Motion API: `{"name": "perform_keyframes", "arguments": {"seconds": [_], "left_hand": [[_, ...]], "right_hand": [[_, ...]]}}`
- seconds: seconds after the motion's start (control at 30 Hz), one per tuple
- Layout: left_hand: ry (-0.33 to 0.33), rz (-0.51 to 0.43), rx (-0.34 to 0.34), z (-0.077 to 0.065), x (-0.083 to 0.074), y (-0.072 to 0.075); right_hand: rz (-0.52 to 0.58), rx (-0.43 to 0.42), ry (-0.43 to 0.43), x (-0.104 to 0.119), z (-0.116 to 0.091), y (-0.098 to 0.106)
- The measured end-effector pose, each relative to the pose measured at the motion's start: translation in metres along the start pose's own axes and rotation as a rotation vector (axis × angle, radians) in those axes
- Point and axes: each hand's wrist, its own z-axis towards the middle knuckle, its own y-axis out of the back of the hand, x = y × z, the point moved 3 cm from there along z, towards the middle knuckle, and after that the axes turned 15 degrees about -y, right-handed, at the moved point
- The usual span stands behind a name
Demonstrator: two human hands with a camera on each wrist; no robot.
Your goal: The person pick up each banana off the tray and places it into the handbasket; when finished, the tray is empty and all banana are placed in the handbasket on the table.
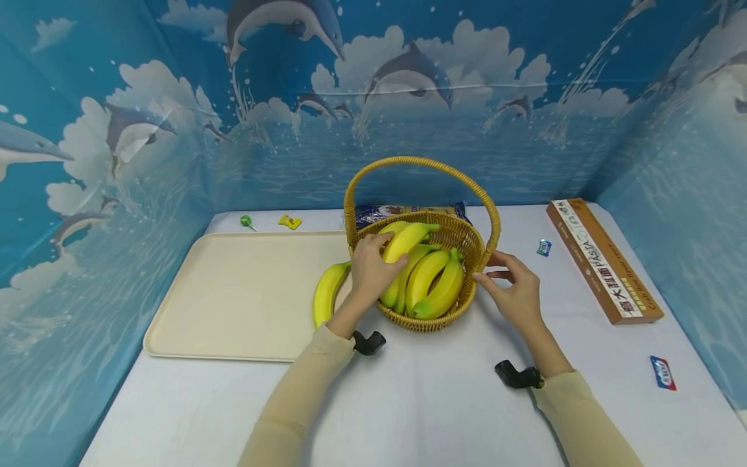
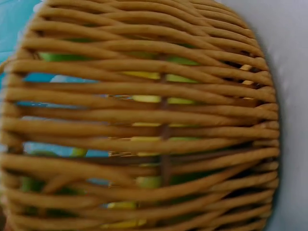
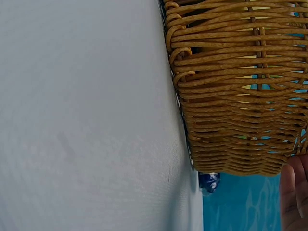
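A wicker basket point(image 1: 426, 322) with a tall arched handle stands mid-table, holding several bananas point(image 1: 446, 292). My left hand point(image 1: 373, 269) reaches over its left side and grips the uppermost banana point(image 1: 410, 240) between thumb and fingers. At the right rim, by the foot of the handle, my right hand point(image 1: 513, 288) pinches the basket's edge with thumb and fingertips. The left wrist view is filled by the woven wall point(image 2: 144, 115), with yellow showing through the gaps. Fingers point(image 3: 293, 187) of the right hand appear beside the weave in the right wrist view.
Another banana point(image 1: 328, 292) lies at the right end of a cream tray point(image 1: 233, 292), left of the basket. Behind the basket is a dark blue packet point(image 1: 373, 213). A pasta box point(image 1: 604, 259) lies at right; small wrapped sweets point(image 1: 290, 222) and a lollipop point(image 1: 248, 222) lie at back left.
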Motion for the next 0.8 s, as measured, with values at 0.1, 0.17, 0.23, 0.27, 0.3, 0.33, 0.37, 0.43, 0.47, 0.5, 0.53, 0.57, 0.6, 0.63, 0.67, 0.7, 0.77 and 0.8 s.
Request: {"name": "perform_keyframes", "arguments": {"seconds": [0.1, 0.17, 0.23, 0.27, 0.3, 0.33, 0.37, 0.43, 0.47, 0.5, 0.53, 0.57, 0.6, 0.63, 0.67, 0.7, 0.77, 0.8], "left_hand": [[0.002, 0.039, 0.012, 0.001, 0.002, -0.007], [0.008, 0.064, 0.018, 0.0, 0.004, -0.011], [0.015, 0.084, 0.024, 0.0, 0.005, -0.013], [0.017, 0.092, 0.027, 0.0, 0.006, -0.014], [0.021, 0.1, 0.03, 0.0, 0.006, -0.015], [0.023, 0.107, 0.033, 0.0, 0.006, -0.016], [0.024, 0.114, 0.034, 0.0, 0.007, -0.016], [0.025, 0.126, 0.038, 0.0, 0.008, -0.017], [0.025, 0.13, 0.039, -0.001, 0.008, -0.017], [0.025, 0.133, 0.039, -0.001, 0.008, -0.017], [0.022, 0.133, 0.036, -0.001, 0.008, -0.017], [0.021, 0.131, 0.033, -0.001, 0.008, -0.017], [0.018, 0.129, 0.029, -0.001, 0.008, -0.017], [0.015, 0.126, 0.026, -0.001, 0.008, -0.017], [0.013, 0.121, 0.021, -0.001, 0.008, -0.016], [0.01, 0.116, 0.017, -0.002, 0.008, -0.016], [0.004, 0.106, 0.01, -0.002, 0.008, -0.015], [-0.002, 0.101, 0.006, -0.003, 0.007, -0.014]], "right_hand": [[-0.002, 0.0, 0.002, 0.0, 0.0, 0.0], [-0.003, 0.0, 0.0, 0.0, 0.0, 0.0], [-0.005, -0.001, -0.002, 0.0, -0.001, 0.0], [-0.005, -0.001, -0.004, 0.0, -0.001, 0.0], [-0.003, -0.002, -0.005, 0.0, -0.001, 0.0], [-0.002, -0.002, -0.006, 0.0, -0.001, 0.0], [-0.001, -0.002, -0.006, 0.0, -0.001, 0.001], [0.001, -0.002, -0.006, 0.001, -0.001, 0.001], [0.002, -0.002, -0.006, 0.001, -0.001, 0.001], [0.002, -0.001, -0.006, 0.001, -0.001, 0.001], [0.002, 0.0, -0.006, 0.001, -0.001, 0.001], [0.001, 0.0, -0.006, 0.001, -0.001, 0.001], [0.001, 0.0, -0.005, 0.001, -0.001, 0.0], [0.001, 0.0, -0.005, 0.002, -0.001, 0.0], [0.0, 0.001, -0.006, 0.002, -0.001, 0.0], [-0.001, 0.001, -0.008, 0.002, -0.001, 0.0], [-0.002, 0.001, -0.011, 0.002, -0.001, 0.0], [-0.003, 0.002, -0.014, 0.003, -0.001, 0.0]]}}
